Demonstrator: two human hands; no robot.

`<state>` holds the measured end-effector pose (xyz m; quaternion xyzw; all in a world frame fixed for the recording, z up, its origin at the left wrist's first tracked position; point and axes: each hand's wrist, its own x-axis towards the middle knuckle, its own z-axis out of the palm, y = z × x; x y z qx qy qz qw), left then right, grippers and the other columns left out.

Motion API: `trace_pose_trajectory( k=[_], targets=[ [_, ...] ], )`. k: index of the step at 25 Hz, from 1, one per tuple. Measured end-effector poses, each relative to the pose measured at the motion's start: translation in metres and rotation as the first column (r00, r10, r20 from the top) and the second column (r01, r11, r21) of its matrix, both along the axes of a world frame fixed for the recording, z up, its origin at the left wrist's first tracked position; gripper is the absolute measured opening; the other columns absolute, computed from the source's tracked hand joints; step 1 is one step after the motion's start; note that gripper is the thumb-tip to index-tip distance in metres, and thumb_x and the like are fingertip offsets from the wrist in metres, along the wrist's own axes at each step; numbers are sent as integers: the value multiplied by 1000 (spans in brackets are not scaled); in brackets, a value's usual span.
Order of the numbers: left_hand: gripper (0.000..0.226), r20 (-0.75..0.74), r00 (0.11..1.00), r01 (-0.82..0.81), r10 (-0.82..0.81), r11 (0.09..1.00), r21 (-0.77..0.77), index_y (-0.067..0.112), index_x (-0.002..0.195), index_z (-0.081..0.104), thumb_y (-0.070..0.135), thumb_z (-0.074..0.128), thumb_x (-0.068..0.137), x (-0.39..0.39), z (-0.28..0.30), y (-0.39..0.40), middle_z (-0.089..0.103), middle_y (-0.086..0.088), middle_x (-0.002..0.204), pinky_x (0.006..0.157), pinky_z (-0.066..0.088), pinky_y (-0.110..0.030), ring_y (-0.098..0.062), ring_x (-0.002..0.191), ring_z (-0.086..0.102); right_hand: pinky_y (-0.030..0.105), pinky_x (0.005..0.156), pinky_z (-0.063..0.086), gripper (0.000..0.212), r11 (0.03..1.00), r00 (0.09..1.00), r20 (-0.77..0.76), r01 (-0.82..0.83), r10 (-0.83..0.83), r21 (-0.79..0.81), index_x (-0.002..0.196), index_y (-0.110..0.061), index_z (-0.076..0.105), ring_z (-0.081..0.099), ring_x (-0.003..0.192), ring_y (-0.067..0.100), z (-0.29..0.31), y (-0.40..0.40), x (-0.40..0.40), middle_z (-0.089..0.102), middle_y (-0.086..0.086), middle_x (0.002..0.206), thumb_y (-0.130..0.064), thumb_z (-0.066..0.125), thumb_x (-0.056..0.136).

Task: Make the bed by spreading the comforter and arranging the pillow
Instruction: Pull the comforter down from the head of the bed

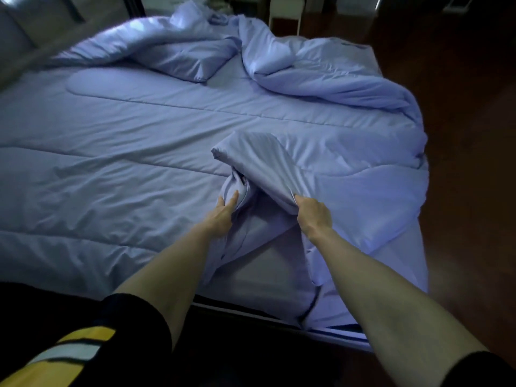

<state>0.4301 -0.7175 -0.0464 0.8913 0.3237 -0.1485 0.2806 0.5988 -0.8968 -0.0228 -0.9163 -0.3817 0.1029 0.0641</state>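
Note:
A pale blue comforter [145,146] covers most of the bed, flat across the left and middle. Its far part is bunched into thick folds [293,71] at the back right. Near the front edge a corner flap of the comforter [251,152] is lifted and folded back. My left hand [223,216] grips a gathered fold on the flap's left side. My right hand [314,215] pinches the flap's right edge. Under the raised flap a bare strip of the bed sheet [268,263] shows. I cannot pick out a pillow among the folds.
A padded headboard [19,32] runs along the far left. The dark bed frame edge [329,331] crosses in front of me. Dark wooden floor [460,135] lies to the right of the bed. Pale furniture legs [284,18] stand beyond the far end.

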Motion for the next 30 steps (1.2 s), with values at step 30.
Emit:
trace_pose_trajectory(
  k=[30],
  targets=[
    [65, 113, 993, -29, -16, 922, 387, 16, 154, 15, 11, 42, 95, 126, 32, -348, 13, -6, 161, 121, 7, -39, -22, 149, 11, 33, 106, 41, 55, 932, 942, -17, -330, 336, 150, 144, -24, 44, 46, 134, 21, -13, -403, 162, 46, -4, 147, -13, 35, 91]
  ],
)
